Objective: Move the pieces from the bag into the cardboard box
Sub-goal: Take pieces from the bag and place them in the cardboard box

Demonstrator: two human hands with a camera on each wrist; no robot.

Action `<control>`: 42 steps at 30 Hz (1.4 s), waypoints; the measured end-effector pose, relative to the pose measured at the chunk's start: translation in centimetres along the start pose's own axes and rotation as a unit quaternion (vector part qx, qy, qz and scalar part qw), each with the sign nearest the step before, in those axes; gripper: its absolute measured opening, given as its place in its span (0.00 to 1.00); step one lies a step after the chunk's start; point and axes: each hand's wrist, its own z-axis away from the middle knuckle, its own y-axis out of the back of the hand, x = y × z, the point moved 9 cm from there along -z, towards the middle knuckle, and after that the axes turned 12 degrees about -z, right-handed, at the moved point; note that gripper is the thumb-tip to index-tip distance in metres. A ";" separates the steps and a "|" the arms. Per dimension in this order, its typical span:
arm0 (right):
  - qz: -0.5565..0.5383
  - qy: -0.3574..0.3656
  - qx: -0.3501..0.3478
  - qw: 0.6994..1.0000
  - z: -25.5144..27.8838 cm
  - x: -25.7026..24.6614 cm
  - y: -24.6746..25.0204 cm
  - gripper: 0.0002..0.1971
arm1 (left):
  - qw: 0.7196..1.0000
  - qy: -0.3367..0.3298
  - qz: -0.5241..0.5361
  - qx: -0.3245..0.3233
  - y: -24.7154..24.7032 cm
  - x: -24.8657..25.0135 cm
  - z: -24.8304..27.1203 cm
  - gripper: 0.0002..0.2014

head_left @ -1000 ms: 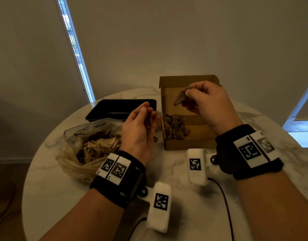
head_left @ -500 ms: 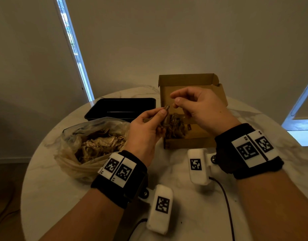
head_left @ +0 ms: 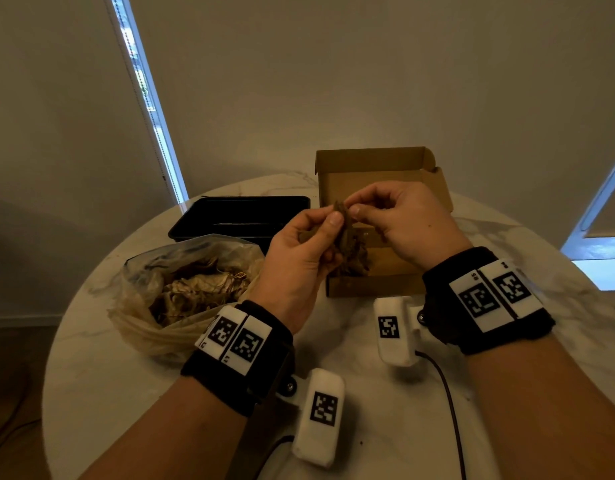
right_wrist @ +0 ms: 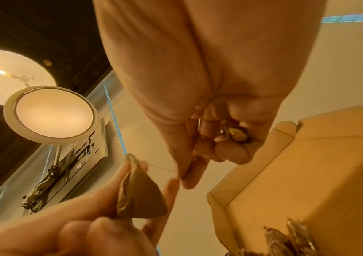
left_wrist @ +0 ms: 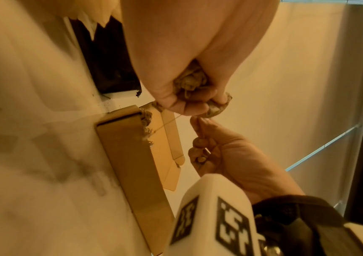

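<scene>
Above the front left corner of the open cardboard box (head_left: pixel 385 168), my two hands meet. My left hand (head_left: pixel 330 220) grips a bunch of dry brown pieces (left_wrist: pixel 191 83), with one flat triangular piece (right_wrist: pixel 138 195) sticking up between thumb and fingers. The thumb and forefinger of my right hand (head_left: pixel 353 207) are pressed together at the top of that piece, and its curled fingers hold a small piece (right_wrist: pixel 235 133). A pile of pieces (head_left: pixel 354 261) lies in the box. To the left, the clear plastic bag (head_left: pixel 181 289) lies open with several pale pieces inside.
A black plastic tray (head_left: pixel 236 216) stands behind the bag, left of the box. Everything rests on a round white marble table (head_left: pixel 385 393), whose edge curves close on the left and right. A dark cable (head_left: pixel 444 382) runs from my right wrist camera toward me.
My left hand rose from beside the bag and closed on its pieces. My right hand came left and nearer from over the box, so the fingertips now meet.
</scene>
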 end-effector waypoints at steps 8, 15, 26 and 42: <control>0.035 -0.036 -0.017 0.999 0.4 0.3 -0.6 0.04 | 0.998 -0.018 0.037 0.052 1.2 0.4 -0.1 0.13; 0.056 -0.044 -0.041 0.997 0.5 0.6 -1.3 0.05 | 0.997 0.009 0.062 0.045 1.3 0.0 -0.3 0.12; 0.075 -0.056 -0.074 0.993 0.9 0.5 -2.0 0.05 | 0.997 -0.006 0.058 0.047 1.2 0.3 -0.3 0.13; 0.025 0.065 0.017 0.997 0.6 -2.0 -0.2 0.04 | 0.989 0.029 -0.006 0.142 3.6 -0.9 -0.4 0.09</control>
